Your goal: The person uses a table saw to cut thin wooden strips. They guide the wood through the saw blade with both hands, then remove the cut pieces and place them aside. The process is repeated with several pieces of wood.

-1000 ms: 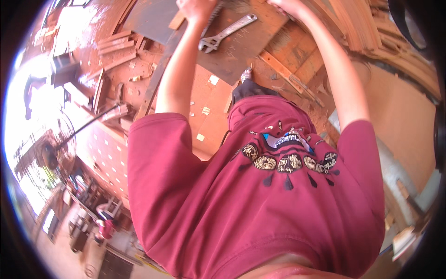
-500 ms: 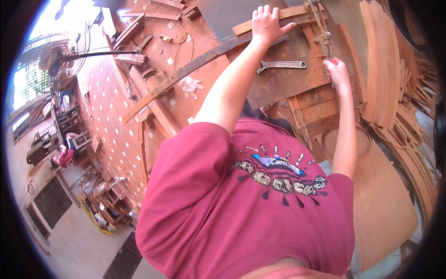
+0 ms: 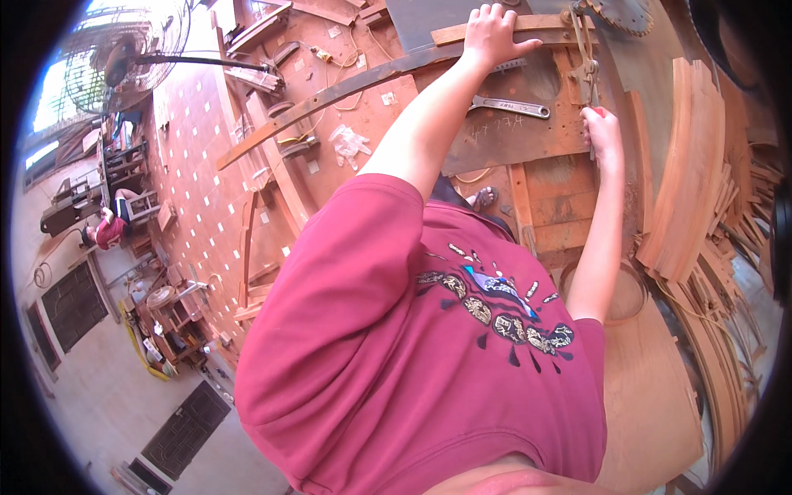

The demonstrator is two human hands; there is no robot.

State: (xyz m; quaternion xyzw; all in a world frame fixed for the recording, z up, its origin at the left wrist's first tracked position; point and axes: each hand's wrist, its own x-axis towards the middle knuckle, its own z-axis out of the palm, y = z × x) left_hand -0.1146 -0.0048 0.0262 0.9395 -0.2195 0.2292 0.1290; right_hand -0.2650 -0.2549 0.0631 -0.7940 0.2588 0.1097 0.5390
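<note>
Two hands on the jig, with much of the hardware out of sight

The left hand (image 3: 492,37) lies palm down, fingers a little apart and thumb stuck out sideways, over a wooden strip (image 3: 554,23) near the top edge of the view; it is not clenched, though its underside is hidden. The right hand (image 3: 603,134) is closed round a red handle (image 3: 597,110) — only a bit of red shows past the fingers — just beside a metal clamp (image 3: 589,70) whose joints are hard to make out. Beyond that, a toothed saw blade (image 3: 624,11) is cut off by the top edge. An adjustable wrench (image 3: 521,108) lies on the dark panel (image 3: 492,153), its head partly covered by the left forearm. Curved boards (image 3: 681,177) are piled to the right, and a whitish glove (image 3: 348,145) lies to the left — too blurred to read finely.
</note>
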